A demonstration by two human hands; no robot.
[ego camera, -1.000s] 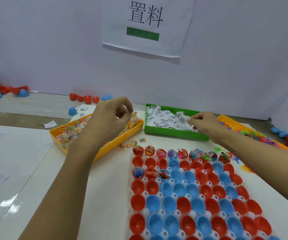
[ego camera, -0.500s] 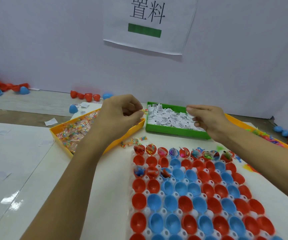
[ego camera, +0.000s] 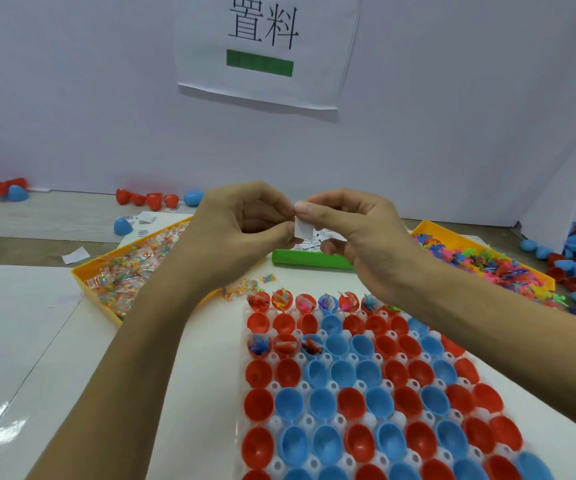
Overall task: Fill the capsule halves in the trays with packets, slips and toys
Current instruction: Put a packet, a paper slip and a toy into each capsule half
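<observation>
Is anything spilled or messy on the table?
Yes. A few candy packets lie loose on the table just outside the yellow bin that holds the rest. Paper slips are scattered behind it, and stray capsule halves sit along the wall instead of in the tray.

Most of green tray (ego camera: 311, 262) hidden behind hands (ego camera: 245, 223) (only front wall and a few slips showing). Print on slip (ego camera: 302, 228) unreadable. Capsule tray (ego camera: 272, 424) cut off at bottom edge. Right part of capsule rows covered by right forearm. Left tray's (ego camera: 82, 273) near corner hidden behind left forearm. Packet contents too small to tell.
</observation>
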